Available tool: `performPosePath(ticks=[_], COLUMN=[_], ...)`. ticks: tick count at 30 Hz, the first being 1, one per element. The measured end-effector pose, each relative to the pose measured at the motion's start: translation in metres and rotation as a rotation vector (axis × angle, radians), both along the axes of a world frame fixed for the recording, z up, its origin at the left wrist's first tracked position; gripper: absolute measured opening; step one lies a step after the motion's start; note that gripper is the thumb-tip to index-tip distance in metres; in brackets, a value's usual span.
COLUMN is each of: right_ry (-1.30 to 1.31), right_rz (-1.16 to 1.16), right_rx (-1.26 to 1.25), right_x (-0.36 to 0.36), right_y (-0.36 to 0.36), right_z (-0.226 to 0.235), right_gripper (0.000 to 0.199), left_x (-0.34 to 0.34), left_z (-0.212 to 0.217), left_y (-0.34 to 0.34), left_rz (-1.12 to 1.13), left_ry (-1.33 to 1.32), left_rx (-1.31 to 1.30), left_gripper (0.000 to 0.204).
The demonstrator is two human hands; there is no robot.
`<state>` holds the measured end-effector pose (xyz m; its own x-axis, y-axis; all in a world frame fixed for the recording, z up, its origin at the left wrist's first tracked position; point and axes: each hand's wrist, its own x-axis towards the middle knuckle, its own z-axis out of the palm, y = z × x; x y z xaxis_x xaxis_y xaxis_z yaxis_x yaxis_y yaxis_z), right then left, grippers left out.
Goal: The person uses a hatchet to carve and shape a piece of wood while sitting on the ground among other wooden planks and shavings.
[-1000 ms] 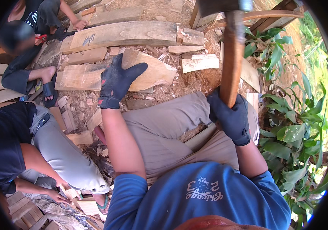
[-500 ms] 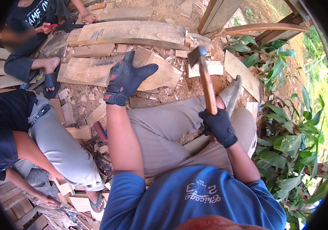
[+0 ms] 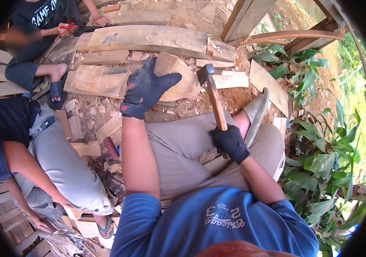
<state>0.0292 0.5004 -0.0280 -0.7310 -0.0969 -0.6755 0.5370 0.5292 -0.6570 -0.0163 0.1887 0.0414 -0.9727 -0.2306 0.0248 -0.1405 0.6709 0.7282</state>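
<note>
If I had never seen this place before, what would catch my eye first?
Probably the hammer in the middle, its wooden handle gripped low by the person's gloved right hand, head down near a rounded wooden block. The gloved left hand spreads over that block. Around them lie rough planks and wood scraps, with green leafy plants on the right.

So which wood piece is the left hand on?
The rounded slab under the left hand, curved-edged, unlike the long plank behind it.

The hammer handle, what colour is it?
Orange-brown wood; the hammer handle shows best in the head view.
</note>
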Motion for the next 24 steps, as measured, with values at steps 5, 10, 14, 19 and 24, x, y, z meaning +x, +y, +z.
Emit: performPosePath(ticks=[5,10,14,19,24], right_ry=[0.144,0.49,0.384,0.002,0.104], right_rz=[-0.154,-0.146,-0.02,-0.069,-0.214], right_rx=[-0.199,-0.26,-0.075,0.032,-0.283], right_x=[0.006,-0.002,0.012,0.01,0.003], right_y=[0.0,-0.002,0.006,0.008,0.02], right_z=[0.075,0.093,-0.013,-0.028,0.047], right_gripper=[0.022,0.023,0.023,0.024,0.021], left_x=[0.004,0.002,0.0,0.0,0.003], left_z=[0.0,-0.003,0.0,0.002,-0.009], left_y=[-0.007,-0.008,-0.003,-0.003,-0.005], left_rz=[0.051,0.049,0.007,0.047,0.075], left_ry=[-0.016,-0.039,-0.018,-0.03,0.001], left_rx=[-0.007,-0.038,-0.069,-0.036,-0.121], left_gripper=[0.096,0.095,0.101,0.092,0.091])
